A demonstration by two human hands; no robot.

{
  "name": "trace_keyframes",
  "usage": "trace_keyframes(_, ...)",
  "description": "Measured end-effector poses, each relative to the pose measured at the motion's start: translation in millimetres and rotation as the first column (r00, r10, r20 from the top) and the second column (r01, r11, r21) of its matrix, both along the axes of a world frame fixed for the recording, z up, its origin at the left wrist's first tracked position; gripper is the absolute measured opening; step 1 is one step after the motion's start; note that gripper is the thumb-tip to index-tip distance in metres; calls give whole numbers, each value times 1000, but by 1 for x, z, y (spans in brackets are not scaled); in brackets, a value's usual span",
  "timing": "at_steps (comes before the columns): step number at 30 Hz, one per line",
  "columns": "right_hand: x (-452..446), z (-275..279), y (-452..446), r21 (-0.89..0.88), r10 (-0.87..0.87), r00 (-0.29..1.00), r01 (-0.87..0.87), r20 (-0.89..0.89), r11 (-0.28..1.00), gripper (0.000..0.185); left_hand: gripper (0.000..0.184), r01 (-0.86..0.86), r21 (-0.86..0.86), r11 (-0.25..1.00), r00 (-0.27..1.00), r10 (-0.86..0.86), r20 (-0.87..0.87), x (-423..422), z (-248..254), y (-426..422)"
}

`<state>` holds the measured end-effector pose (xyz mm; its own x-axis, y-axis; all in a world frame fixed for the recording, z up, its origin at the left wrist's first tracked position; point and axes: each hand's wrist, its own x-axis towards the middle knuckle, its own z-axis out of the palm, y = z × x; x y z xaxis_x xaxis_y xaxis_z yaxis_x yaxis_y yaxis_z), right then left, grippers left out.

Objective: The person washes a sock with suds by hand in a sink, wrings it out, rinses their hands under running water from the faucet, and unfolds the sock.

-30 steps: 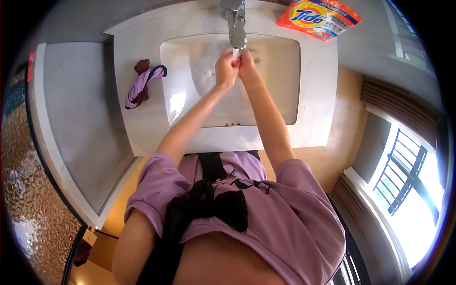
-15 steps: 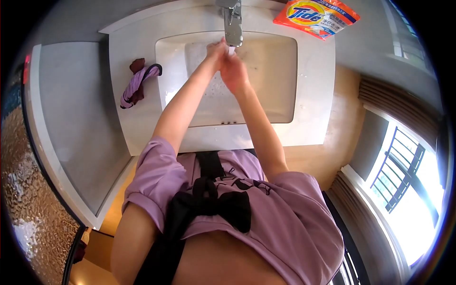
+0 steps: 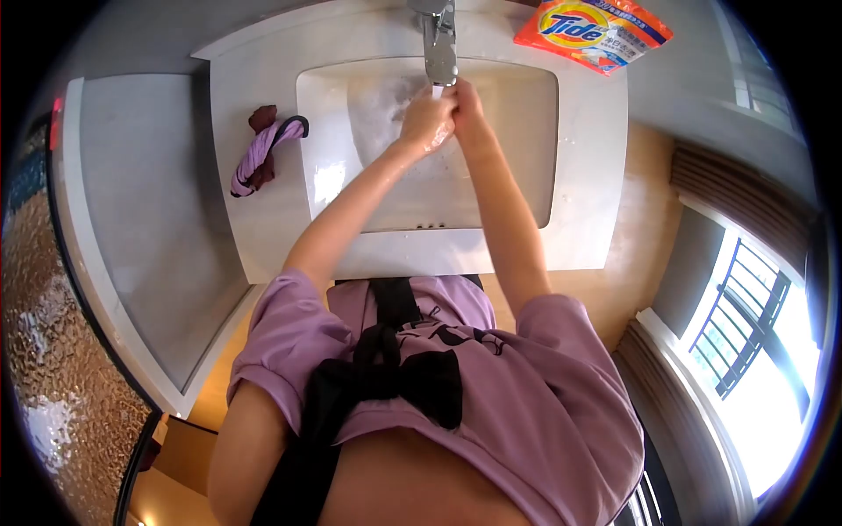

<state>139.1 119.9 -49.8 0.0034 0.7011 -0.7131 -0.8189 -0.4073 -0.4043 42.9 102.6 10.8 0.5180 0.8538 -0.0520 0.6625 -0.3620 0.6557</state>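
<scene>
My left hand is wet and curled, back up, under the water stream from the chrome faucet. Pressed against its side, my right hand has its fingers bent in towards the left one. Both look closed; whether anything small lies between them is hidden. They are above the white sink basin, where foamy water and splashes show on the left side.
A twisted purple cloth with dark trim and a dark red piece lies on the left of the counter. An orange Tide detergent bag sits at the back right. A window is far right.
My hands have shifted a little right and down in the view, the left turning its back upward. The view itself has also moved slightly. The water still runs.
</scene>
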Motion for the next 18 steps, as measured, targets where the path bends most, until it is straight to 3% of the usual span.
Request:
trace_keyframes(1, -4, -2, -3, 1, 1, 1000, -1, 2, 1000, 22, 19, -1, 1, 1000, 1000, 1, 2, 3, 1, 3)
trace_keyframes(2, -20, 8, -14, 31, -86, 996, 86, 16, 996, 27, 19, -156, -310, 938, 940, 238, 245, 6, -5, 6)
trace_keyframes(3, -38, 23, -28, 58, -176, 984, 174, 27, 983, 32, 20, -198, -619, 760, 775, 508, 376, 8, -11, 7)
trace_keyframes(4, -54, 57, -31, -21, -182, 973, 187, 142, 982, 41, 22, -121, -856, 502, 537, 759, 369, 10, -14, 7)
trace_keyframes(5, -67, 70, -34, -97, -36, 913, 82, 407, 992, 46, 19, -89, -859, 505, 623, 701, 348, 2, 8, 18)
trace_keyframes(7, -64, 49, -32, -216, 148, 806, -25, 574, 976, 54, 29, -115, -935, 336, 548, 807, 222, 5, -2, 16)
trace_keyframes(9, -45, 83, -25, -173, 49, 992, -28, 116, 985, 57, 39, -89, -971, 222, 533, 834, 142, 13, -17, 11)
trace_keyframes(11, -49, 83, -27, -157, 60, 989, -38, 136, 987, 54, 48, -49, -984, 172, 575, 811, 113, 19, -31, 7)
trace_keyframes(12, -63, 84, -27, -153, 108, 911, -50, 399, 987, 52, 43, 5, -976, 217, 527, 829, 187, 15, -38, 9)
trace_keyframes(14, -57, 78, -28, -119, 242, 770, -213, 591, 970, 55, 33, 107, -949, 297, 424, 850, 314, 8, -49, 7)
trace_keyframes(15, -47, 50, -20, -196, 105, 977, -69, 183, 978, 61, 29, 153, -930, 335, 372, 852, 369, 7, -51, 4)
trace_keyframes(16, -31, 3, -13, -131, 78, 978, -54, 192, 990, 59, 33, 141, -962, 233, 355, 895, 269, 14, -7, 8)
trace_keyframes(17, -23, -32, -17, -75, 56, 979, -42, 196, 996, 56, 31, 82, -970, 228, 360, 901, 243, 19, -21, 12)
trace_keyframes(18, -34, -29, -21, -1, 4, 994, -4, 111, 1000, 46, 30, 22, -975, 222, 363, 907, 215, 23, -21, 17)
